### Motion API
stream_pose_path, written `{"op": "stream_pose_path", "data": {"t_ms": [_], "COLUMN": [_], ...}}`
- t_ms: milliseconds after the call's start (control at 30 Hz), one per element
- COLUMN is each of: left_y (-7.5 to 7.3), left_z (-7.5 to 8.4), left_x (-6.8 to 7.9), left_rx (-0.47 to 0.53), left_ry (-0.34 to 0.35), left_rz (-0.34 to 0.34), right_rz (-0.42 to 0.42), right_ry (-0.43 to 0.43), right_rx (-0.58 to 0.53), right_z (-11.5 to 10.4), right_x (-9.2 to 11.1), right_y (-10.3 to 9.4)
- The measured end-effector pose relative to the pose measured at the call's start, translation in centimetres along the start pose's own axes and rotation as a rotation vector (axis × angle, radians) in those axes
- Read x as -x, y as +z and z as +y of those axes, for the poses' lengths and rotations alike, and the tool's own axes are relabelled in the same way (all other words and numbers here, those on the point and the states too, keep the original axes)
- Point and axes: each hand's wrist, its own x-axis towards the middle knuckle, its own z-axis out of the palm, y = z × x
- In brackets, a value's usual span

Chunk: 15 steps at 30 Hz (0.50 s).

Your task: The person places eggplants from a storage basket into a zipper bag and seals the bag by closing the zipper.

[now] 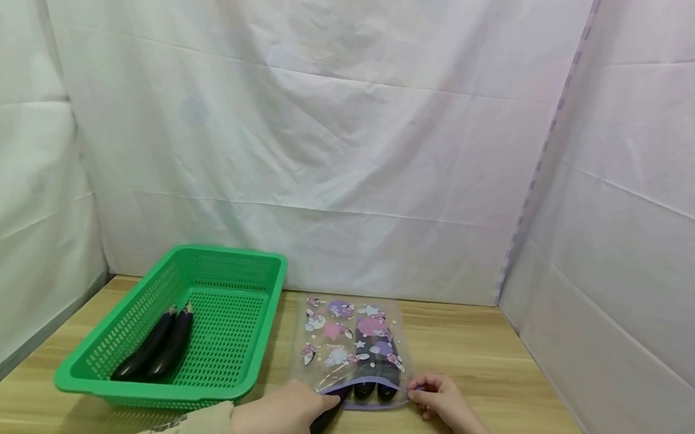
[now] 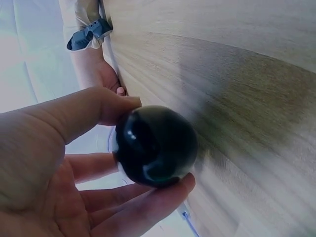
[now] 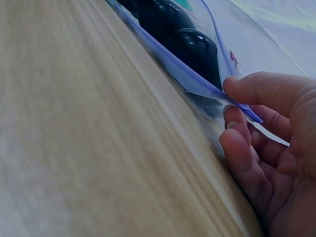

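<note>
My left hand (image 1: 286, 413) grips a dark purple eggplant (image 2: 157, 145) round its sides, thumb on one side and fingers on the other. The far end of that eggplant reaches into the mouth of a clear zip bag (image 1: 328, 338) printed with cartoon figures. Inside the bag, two eggplants (image 1: 364, 390) lie side by side at the right. My right hand (image 1: 440, 401) pinches the right corner of the bag's purple edge (image 3: 217, 91) between thumb and fingers. The bag lies flat, its mouth facing me and parted.
A green plastic basket (image 1: 271, 327) stands on the left of the wooden table (image 1: 466, 349), with two eggplants (image 1: 170, 346) lying in its left part. White cloth (image 1: 329, 140) hangs behind the table and along both sides.
</note>
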Motion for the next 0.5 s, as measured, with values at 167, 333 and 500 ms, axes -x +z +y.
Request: {"op": "stream_pose_path", "data": {"t_ms": [167,333,500], "left_y": [0.6,0.9,1.2], "left_z": [-0.1,0.0,0.0], "left_x": [-0.5,-1.0,-1.6], "left_rx": [-0.022,-0.054,-0.049], "left_ry": [0.029,0.038,0.034], "left_rz": [0.055,0.092,0.099], "right_rz": [0.003,0.001,0.008], "right_ry": [0.0,0.003,0.005], "right_rx": [0.005,0.0,-0.001], "right_z": [-0.1,-0.1,-0.1], "right_x": [0.1,0.1,0.1], "right_y": [0.1,0.1,0.1]}}
